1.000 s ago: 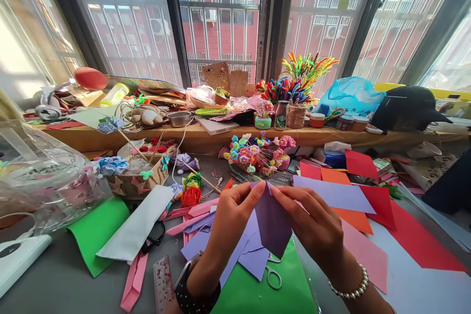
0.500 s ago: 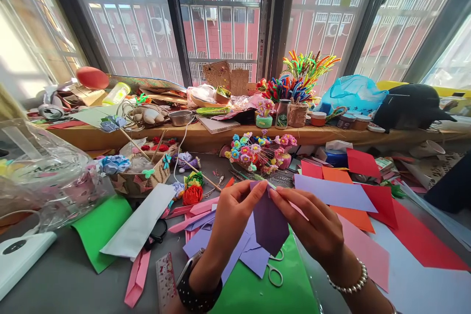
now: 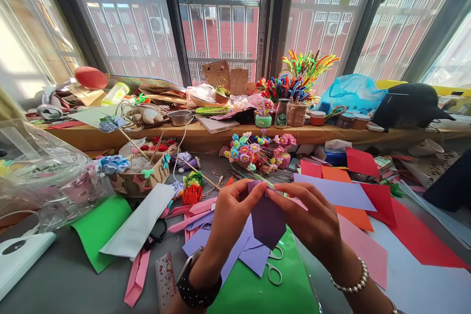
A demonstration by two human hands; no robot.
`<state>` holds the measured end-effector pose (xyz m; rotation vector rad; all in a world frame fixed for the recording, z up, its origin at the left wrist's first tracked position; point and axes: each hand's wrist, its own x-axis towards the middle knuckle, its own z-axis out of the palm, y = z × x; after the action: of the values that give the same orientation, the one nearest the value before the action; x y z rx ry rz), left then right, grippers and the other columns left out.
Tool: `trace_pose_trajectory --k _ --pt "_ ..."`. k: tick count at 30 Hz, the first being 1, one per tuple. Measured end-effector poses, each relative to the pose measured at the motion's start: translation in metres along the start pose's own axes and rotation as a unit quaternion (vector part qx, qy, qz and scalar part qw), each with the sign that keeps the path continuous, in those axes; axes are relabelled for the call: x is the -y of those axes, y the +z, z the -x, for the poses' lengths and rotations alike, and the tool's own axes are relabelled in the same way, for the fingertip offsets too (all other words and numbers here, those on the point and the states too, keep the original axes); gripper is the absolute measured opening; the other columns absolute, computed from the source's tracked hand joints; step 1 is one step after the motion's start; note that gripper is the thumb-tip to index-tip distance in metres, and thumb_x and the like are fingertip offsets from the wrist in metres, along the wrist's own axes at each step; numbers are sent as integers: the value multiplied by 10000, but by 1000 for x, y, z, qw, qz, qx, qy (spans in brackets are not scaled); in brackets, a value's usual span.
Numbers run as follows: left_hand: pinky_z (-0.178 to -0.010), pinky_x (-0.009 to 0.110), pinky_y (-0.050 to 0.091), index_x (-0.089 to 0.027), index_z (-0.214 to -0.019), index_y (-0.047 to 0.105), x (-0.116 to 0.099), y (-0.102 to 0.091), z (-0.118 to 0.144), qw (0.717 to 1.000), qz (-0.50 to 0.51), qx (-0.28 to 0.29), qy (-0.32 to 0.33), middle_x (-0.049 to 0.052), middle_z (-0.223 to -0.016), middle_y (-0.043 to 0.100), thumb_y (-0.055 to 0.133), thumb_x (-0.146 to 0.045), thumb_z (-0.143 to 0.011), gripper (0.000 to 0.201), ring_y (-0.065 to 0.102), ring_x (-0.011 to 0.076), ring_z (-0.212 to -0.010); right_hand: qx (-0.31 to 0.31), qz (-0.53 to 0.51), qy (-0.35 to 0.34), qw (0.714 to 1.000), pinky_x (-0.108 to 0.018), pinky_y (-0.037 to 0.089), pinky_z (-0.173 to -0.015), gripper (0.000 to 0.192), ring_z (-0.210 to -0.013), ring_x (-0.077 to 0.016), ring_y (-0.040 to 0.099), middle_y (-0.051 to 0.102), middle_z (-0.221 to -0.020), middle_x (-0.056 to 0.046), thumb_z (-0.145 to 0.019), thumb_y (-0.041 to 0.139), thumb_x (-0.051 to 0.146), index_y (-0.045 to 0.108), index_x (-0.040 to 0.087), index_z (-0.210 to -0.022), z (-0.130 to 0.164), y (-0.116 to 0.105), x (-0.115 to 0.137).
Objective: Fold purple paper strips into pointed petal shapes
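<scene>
A dark purple piece of paper (image 3: pixel 268 223) with a pointed lower end hangs between my hands above the table. My left hand (image 3: pixel 238 211) pinches its top left part between thumb and fingers. At the top right, my right hand (image 3: pixel 312 216) is closed on the paper's edge, the fingertips of both hands almost meeting. Below lie lighter purple paper pieces (image 3: pixel 253 259) on a green sheet (image 3: pixel 272 294). Scissors (image 3: pixel 274 274) rest there too, their blades hidden under the paper.
Folded pink strips (image 3: pixel 137 277), a ruler (image 3: pixel 165 277) and a white sheet (image 3: pixel 138 223) lie to the left. Red paper (image 3: pixel 423 235) and orange paper (image 3: pixel 353 216) spread on the right. Crocheted flowers (image 3: pixel 253 149) stand behind my hands, below a cluttered windowsill (image 3: pixel 206 140).
My right hand's fingers have shifted slightly left and curled more over the top edge of the purple paper. The paper's lower tip has risen a little.
</scene>
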<state>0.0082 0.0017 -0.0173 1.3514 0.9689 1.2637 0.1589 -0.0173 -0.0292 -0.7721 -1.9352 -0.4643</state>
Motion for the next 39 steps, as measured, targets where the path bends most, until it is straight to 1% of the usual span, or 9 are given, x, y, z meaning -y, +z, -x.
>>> trace_pose_trajectory --k 3,6,10,18,21,25,32,35,39 --pt "-479 172 356 -140 -655 621 -2 0 -1 999 -34 3 6 -12 -609 576 607 -351 -674 212 489 96 -559 -8 -95 150 984 -285 490 -651 133 -753 -159 570 624 -819 -56 -764 552 174 618 181 -879 -7 -1 0" --pt "-462 174 348 -138 -631 613 -3 0 -1 997 -77 15 15 -12 -585 569 600 -352 -675 219 489 100 -547 64 -183 288 938 -237 475 -566 164 -650 -136 566 614 -708 -29 -792 510 283 618 173 -737 -12 -3 -1" --pt "-486 189 367 -137 -655 632 -2 -1 -2 992 -118 33 33 5 -606 588 593 -361 -672 228 503 118 -572 162 -233 362 888 -219 452 -537 242 -590 -129 549 600 -614 -13 -752 543 361 605 157 -638 -12 -4 -4" --pt "-509 200 359 -136 -673 649 -5 -3 -2 984 -169 57 28 16 -619 595 582 -370 -686 244 500 134 -601 191 -273 391 858 -223 428 -517 234 -571 -124 514 569 -588 -4 -739 551 345 561 154 -604 -12 -5 -5" --pt "-506 201 358 -130 -681 648 -6 -3 -3 986 -151 71 5 15 -616 593 579 -370 -690 250 498 129 -591 179 -276 402 854 -203 405 -483 220 -560 -113 506 547 -580 6 -741 549 325 545 155 -602 -14 -7 -5" --pt "-555 220 393 -124 -762 645 -5 -6 -6 986 -80 136 -58 29 -688 629 620 -347 -658 247 533 139 -633 179 -285 418 844 -183 372 -446 218 -552 -102 487 525 -575 14 -750 538 321 540 155 -609 -15 -9 -5" --pt "-616 237 411 -128 -759 653 -2 -11 -8 979 -26 172 -104 39 -735 654 663 -270 -618 200 565 152 -693 242 -319 395 827 -188 393 -494 253 -568 -99 484 531 -600 9 -765 516 358 565 147 -635 -13 -12 -12" --pt "-618 244 407 -121 -737 655 -2 -12 -8 978 -31 172 -115 42 -712 649 670 -255 -606 188 563 156 -681 235 -310 390 835 -195 406 -502 249 -589 -108 504 552 -635 -2 -778 495 364 566 149 -674 -14 -12 -12" --pt "-588 226 384 -119 -731 654 -5 -11 -7 971 -36 198 -131 29 -683 632 661 -245 -615 172 544 138 -650 221 -278 361 863 -201 420 -523 211 -605 -110 515 554 -649 3 -789 489 343 545 161 -697 -15 -11 -9"
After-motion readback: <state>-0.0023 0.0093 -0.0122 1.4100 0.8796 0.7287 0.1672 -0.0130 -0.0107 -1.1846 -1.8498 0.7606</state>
